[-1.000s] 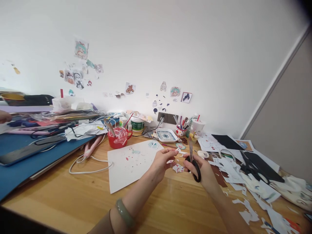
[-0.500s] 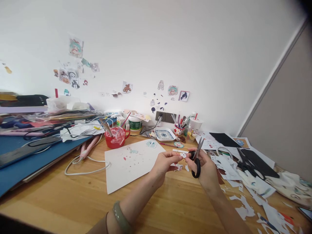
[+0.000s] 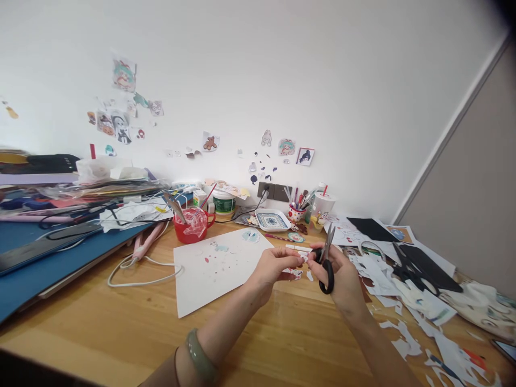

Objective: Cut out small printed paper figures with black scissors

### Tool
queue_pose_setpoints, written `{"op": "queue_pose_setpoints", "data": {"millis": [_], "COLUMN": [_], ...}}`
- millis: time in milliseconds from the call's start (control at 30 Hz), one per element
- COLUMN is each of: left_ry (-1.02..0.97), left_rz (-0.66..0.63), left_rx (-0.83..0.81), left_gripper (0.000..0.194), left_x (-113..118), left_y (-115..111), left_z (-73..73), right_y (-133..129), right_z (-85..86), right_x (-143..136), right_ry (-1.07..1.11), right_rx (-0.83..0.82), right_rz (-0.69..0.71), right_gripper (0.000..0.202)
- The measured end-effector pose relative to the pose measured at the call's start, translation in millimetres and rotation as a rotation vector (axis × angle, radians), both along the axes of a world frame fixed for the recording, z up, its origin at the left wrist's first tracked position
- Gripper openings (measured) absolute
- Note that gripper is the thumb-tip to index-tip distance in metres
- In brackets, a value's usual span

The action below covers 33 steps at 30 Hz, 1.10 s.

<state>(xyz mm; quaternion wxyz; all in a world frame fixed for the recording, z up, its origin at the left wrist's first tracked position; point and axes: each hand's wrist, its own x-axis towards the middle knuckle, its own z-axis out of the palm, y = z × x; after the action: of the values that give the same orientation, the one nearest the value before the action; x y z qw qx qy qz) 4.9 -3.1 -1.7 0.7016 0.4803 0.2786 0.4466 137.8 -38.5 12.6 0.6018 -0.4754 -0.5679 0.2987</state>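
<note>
My left hand (image 3: 278,269) pinches a small white paper cutout (image 3: 304,258) between thumb and fingertips. Close to its right, my right hand (image 3: 341,274) holds black-handled scissors (image 3: 328,258), their blades pointing up and away from the paper. The right fingertips are at the cutout's edge; whether they grip it too I cannot tell. Below the hands lie a small red-and-white paper piece (image 3: 297,273) and a white scrap (image 3: 309,275). Left of my left hand, a white sheet (image 3: 197,290) carries several tiny coloured cutouts.
A red mug (image 3: 191,228), a square patterned dish (image 3: 272,220), a pen cup (image 3: 296,214) and a drink cup (image 3: 322,207) stand at the back. Paper scraps (image 3: 407,344) and larger black scissors (image 3: 415,274) lie right. A pink corded appliance (image 3: 147,243) is left.
My left fingers have closed further over the small cutout, so less of it shows. The scissors stay in my right hand, shifted very slightly.
</note>
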Motion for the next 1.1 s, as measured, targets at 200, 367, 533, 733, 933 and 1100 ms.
{"op": "queue_pose_setpoints", "data": {"millis": [200, 367, 533, 733, 933, 1100], "left_ry": [-0.069, -0.121, -0.129, -0.123, -0.130, -0.143], "left_rz": [0.044, 0.129, 0.111, 0.087, 0.076, 0.060], "left_rx": [-0.019, -0.035, -0.036, -0.029, -0.034, -0.021], "left_gripper": [0.019, 0.020, 0.023, 0.023, 0.023, 0.024], "left_x": [-5, -8, -7, -5, -6, -6], "left_y": [4, 6, 4, 1, 1, 1], "left_z": [0.7, 3.3, 4.5, 3.9, 4.8, 4.2], "right_y": [4, 2, -1, -3, -2, -4], "right_z": [-5.0, -4.4, -3.2, 0.5, 0.4, 1.1], "right_x": [3, -1, -4, -6, -7, -7], "right_ry": [-0.046, -0.261, -0.376, -0.387, -0.345, -0.299], "right_rx": [-0.051, -0.186, -0.183, -0.184, -0.184, -0.166], "right_rz": [-0.001, 0.129, 0.254, 0.241, 0.249, 0.262], "right_gripper": [0.027, 0.030, 0.033, 0.031, 0.015, 0.010]}}
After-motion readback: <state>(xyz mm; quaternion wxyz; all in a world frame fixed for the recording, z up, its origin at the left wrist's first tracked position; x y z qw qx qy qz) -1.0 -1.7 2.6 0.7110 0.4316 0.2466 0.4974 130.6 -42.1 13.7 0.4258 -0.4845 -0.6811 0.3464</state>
